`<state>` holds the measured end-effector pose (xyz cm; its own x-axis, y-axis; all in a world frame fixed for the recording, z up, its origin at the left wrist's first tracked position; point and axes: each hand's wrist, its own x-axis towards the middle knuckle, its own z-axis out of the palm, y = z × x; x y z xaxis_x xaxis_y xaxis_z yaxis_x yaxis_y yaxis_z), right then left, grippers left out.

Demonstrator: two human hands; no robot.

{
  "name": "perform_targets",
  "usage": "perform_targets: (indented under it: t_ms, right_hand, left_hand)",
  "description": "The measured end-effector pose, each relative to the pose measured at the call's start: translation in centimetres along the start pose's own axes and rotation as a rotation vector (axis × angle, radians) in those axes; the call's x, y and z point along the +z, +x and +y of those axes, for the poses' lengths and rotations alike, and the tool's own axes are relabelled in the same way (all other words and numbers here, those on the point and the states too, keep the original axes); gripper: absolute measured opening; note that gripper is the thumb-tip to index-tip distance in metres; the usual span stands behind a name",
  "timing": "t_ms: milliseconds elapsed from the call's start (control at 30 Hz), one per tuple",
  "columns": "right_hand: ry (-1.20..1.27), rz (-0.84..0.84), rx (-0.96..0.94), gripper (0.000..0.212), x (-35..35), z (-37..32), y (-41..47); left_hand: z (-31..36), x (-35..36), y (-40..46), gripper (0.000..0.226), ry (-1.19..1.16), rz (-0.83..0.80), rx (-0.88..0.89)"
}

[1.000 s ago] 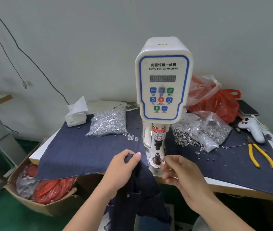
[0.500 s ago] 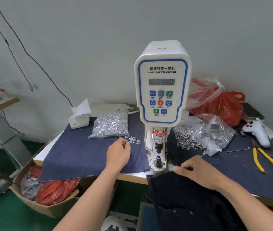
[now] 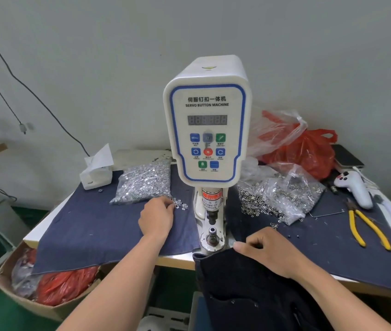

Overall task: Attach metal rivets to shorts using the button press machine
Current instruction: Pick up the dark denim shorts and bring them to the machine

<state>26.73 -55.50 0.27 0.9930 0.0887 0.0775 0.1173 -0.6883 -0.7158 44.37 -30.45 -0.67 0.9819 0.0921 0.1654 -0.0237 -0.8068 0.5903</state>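
Here the desk (image 3: 46, 231) runs across the view, draped with a dark blue denim cloth (image 3: 89, 225), and near its front edge stands the white button press machine (image 3: 207, 120), labelled "SERVO BUTTON MACHINE", with a dark display and coloured buttons on its face. Below the head, the lower die (image 3: 212, 235) rises from the machine's base, with the upper punch above it and a gap between them.

The dark shorts (image 3: 244, 290) hang off the desk's front edge just right of the die, their top edge level with the machine's base. The right hand (image 3: 265, 250) rests on that top edge, its grip closed on the fabric with fingers curled and thumb pointing toward the die.

Behind the machine on the right lie a red plastic bag (image 3: 309, 154) and a clear bag of metal rings (image 3: 283, 194), some spilled onto the cloth. On the left sits a clear bag of silver rivets (image 3: 144, 182), with a white tissue box (image 3: 96, 173) beside it. Under the desk's left end is a cardboard box (image 3: 22, 304) holding red plastic.

Far right are a white handheld controller (image 3: 354, 187) and yellow-handled pliers (image 3: 366, 229).

The left hand (image 3: 157, 218) lies on the cloth left of the machine, its fingertips at a small cluster of loose rivets (image 3: 180, 204); whether its grip has closed on one cannot be told.
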Motion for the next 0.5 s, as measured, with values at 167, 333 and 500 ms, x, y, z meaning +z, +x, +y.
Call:
perform_targets:
  t_ms: [167, 333, 500]
  right_hand:
    - [0.005, 0.002, 0.010, 0.069, 0.05, 0.08, -0.03]
    - [0.010, 0.018, 0.011, 0.070, 0.17, 0.02, -0.04]
    - [0.008, 0.022, 0.016, 0.071, 0.17, 0.03, -0.05]
  left_hand:
    - [-0.37, -0.17, -0.13, 0.013, -0.011, 0.043, 0.034]
    - [-0.39, -0.59, -0.09, 0.010, 0.011, -0.029, 0.072]
    - [-0.32, -0.78, 0.07, 0.014, 0.022, -0.043, 0.077]
